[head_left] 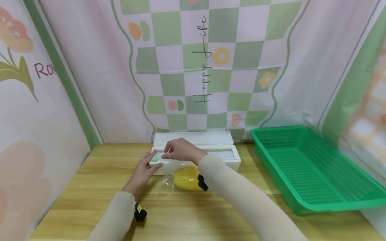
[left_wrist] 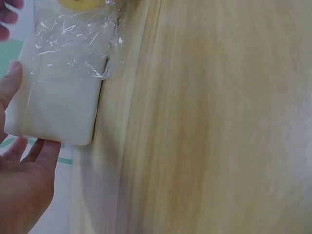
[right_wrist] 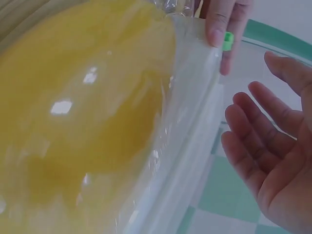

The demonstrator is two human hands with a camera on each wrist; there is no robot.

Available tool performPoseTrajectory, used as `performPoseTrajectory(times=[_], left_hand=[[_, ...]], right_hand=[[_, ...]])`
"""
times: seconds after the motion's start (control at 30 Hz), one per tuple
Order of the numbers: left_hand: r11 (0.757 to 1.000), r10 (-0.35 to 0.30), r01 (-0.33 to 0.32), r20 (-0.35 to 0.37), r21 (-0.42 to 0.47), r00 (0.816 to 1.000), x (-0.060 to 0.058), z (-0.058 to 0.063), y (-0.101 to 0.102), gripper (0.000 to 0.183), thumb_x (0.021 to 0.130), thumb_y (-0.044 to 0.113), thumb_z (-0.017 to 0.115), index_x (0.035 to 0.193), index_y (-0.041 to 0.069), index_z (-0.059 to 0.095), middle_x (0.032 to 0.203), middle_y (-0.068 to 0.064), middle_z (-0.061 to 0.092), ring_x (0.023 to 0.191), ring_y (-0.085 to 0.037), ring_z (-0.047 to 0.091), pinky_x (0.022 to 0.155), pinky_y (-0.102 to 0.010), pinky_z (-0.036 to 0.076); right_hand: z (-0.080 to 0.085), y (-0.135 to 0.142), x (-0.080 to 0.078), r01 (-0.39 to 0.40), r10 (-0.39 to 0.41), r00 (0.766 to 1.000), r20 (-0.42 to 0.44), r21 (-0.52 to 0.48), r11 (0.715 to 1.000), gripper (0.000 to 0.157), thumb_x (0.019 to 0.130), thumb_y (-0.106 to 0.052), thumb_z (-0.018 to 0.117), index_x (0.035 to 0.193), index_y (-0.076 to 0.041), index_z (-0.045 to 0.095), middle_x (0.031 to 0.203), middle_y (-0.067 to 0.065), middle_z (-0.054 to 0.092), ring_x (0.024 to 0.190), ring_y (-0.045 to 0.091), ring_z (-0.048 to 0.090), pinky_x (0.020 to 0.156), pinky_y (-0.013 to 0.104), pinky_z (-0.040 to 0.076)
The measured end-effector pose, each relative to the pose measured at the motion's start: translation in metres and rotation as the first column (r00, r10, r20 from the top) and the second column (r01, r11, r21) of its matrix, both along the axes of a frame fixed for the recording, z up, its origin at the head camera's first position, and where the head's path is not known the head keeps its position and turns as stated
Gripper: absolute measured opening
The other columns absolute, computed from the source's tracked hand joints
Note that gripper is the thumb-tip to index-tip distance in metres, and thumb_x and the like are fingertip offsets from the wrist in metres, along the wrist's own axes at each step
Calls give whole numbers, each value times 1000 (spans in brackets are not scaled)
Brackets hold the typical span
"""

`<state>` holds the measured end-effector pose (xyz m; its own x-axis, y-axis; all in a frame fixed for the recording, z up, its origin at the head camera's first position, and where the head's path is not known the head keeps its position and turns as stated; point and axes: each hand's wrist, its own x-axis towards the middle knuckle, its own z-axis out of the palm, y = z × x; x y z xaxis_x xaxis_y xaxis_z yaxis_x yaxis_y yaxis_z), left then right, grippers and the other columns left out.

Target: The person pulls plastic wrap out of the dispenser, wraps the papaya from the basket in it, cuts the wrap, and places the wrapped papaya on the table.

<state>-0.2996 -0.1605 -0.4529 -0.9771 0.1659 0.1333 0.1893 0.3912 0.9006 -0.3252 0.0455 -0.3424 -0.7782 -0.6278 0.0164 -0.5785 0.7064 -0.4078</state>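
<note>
A long white cling film dispenser (head_left: 195,167) stands at the back of the table, its lid (head_left: 193,138) raised behind it. A small green slider (head_left: 154,159) sits at its left end. My left hand (head_left: 144,172) grips that end, with the thumb on the front and the fingers around the end face. Over the left half of the dispenser hovers my right hand (head_left: 181,150); its fingers (right_wrist: 263,146) are loosely bent and apart from the thumb, with nothing visible between them. Against the dispenser's front lies a yellow rounded thing (head_left: 186,178) in clear plastic, partly behind the right sleeve.
A green perforated basket (head_left: 274,171) stands on the right of the wooden table (head_left: 184,221). Behind the dispenser hangs a checked curtain (head_left: 210,80), and patterned cloth closes off both sides. The loose clear wrapping (left_wrist: 73,48) overlaps the dispenser's front in the left wrist view.
</note>
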Motion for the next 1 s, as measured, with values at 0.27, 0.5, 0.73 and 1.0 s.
performPoseTrajectory(times=[0.27, 0.5, 0.73, 1.0], left_hand=[[999, -44, 44, -9, 0, 999, 1, -2, -3, 73, 100, 33, 64, 159, 11, 26, 165, -19, 8, 143, -45, 28, 110, -51, 39], [998, -67, 68, -47, 20, 997, 2, -1, -4, 63, 102, 12, 60, 156, 3, 29, 163, -24, 8, 143, -47, 26, 111, -54, 36], [998, -56, 57, -60, 19, 997, -1, -1, -6, 59, 102, 10, 59, 154, 1, 33, 162, -25, 11, 145, -46, 20, 113, -58, 31], [998, -59, 60, -62, 22, 996, -2, -2, -4, 61, 102, 9, 58, 155, 3, 30, 161, -25, 13, 141, -46, 29, 109, -51, 40]], right_hand=[[-23, -29, -4, 32, -31, 999, 23, -45, 998, 27, 96, -33, 68, 109, -10, 74, 102, -1, 73, 91, 13, 64, 82, 28, 53], [-29, -48, 3, 103, -100, 993, -69, 47, 994, 17, 96, -35, 68, 101, -20, 75, 88, -11, 69, 81, 9, 61, 71, 29, 52], [-32, -61, 4, 203, -160, 957, -243, 168, 965, 18, 95, -45, 67, 90, -29, 73, 87, -12, 68, 79, 10, 60, 64, 34, 51], [-34, -64, 2, 251, -182, 944, -276, 237, 939, 22, 96, -47, 65, 97, -27, 74, 95, -11, 71, 86, 11, 64, 70, 37, 55]])
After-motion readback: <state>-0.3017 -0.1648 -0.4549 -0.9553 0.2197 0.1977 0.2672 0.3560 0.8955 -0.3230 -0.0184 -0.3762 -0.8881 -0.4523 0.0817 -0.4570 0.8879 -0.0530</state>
